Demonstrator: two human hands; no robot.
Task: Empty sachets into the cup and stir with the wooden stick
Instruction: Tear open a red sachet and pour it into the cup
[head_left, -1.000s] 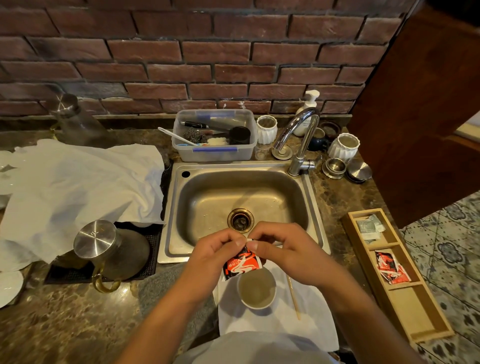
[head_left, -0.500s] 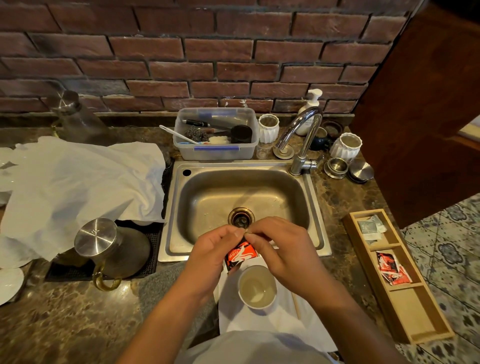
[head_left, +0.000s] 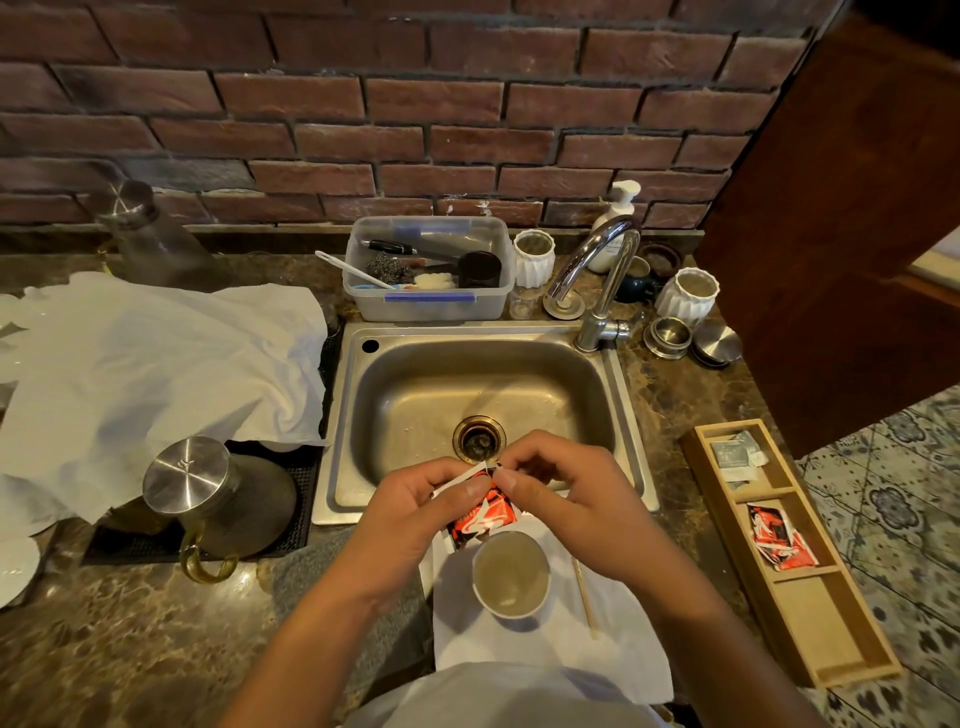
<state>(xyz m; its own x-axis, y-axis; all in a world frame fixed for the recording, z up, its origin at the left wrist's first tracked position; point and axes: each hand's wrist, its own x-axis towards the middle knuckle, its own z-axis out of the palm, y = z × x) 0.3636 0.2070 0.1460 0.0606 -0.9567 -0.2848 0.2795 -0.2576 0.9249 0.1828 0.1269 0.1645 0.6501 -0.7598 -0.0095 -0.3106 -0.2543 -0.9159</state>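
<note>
Head camera looks down on a marble-patterned counter (head_left: 130, 649) in front of a steel sink (head_left: 483, 405), where both hands work a red sachet (head_left: 485, 517) held just above and behind a white paper cup (head_left: 511, 574). Left hand (head_left: 415, 525) pinches the sachet's upper left part between thumb and fingers, and right hand (head_left: 566, 509) pinches its top edge from the other side; each grip is closed on the packet, and a pale strip at the top looks partly torn away. So the opening of this sachet seems under way but not finished, and nothing is pouring yet. Cup stands on a white paper napkin (head_left: 545, 649) and holds a pale liquid; whether any powder is already in it cannot be told. Wooden stick (head_left: 586, 597) lies untouched on the napkin just right of the cup, so stirring is not yet begun. More red sachets (head_left: 779, 540) wait in the middle compartment of a wooden tray (head_left: 831, 634) well to the right, with pale packets (head_left: 735, 457) in its far compartment, which suggests further emptying may remain before the stir.
</note>
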